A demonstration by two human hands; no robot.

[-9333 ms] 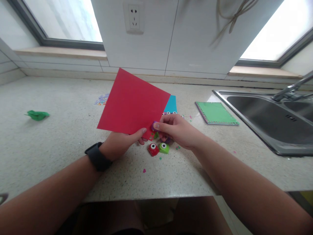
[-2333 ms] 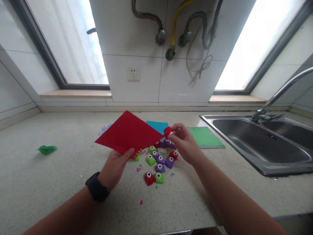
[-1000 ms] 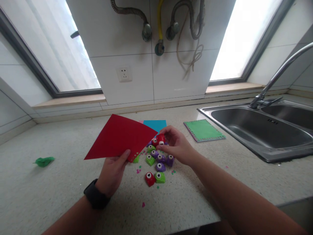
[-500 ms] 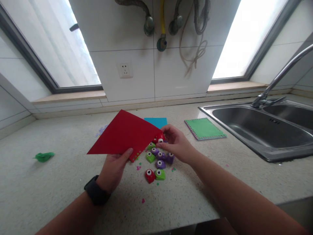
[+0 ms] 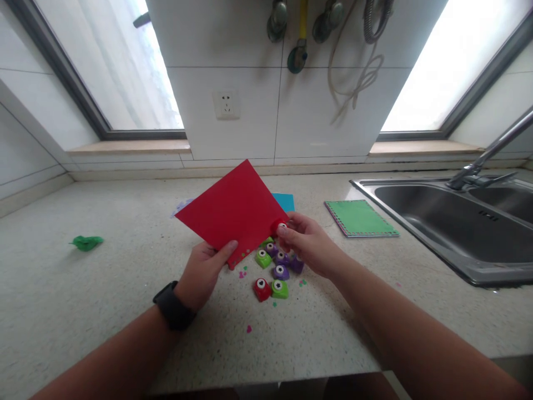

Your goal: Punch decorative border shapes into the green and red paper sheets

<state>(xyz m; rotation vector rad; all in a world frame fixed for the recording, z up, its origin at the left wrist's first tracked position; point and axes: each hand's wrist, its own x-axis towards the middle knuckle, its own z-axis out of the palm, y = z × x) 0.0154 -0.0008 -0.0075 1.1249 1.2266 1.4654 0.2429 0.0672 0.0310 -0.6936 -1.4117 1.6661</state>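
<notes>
A sheet of red paper [image 5: 237,208] is pinched by my left hand [image 5: 208,266], its thumb on top near the lower corner. Small punched holes run along the sheet's lower right edge. My right hand [image 5: 308,241] grips a red craft punch [image 5: 280,225] at the right corner of the paper; whether the paper sits inside its slot I cannot tell. Below my right hand, several green and purple craft punches lie on the counter, among them a purple punch [image 5: 281,271]. Closer to me, a red punch [image 5: 262,289] touches a green punch [image 5: 280,288].
Blue paper [image 5: 285,201] lies partly behind the red sheet. A stack of green paper [image 5: 361,218] rests beside the steel sink [image 5: 420,244]. A crumpled green piece [image 5: 86,243] is at the left. Punched paper bits [image 5: 249,329] are scattered on the countertop [image 5: 125,289].
The red paper has turned and tilted up, its top corner now higher and further right. My right hand still holds the red punch at its corner. The camera view has shifted.
</notes>
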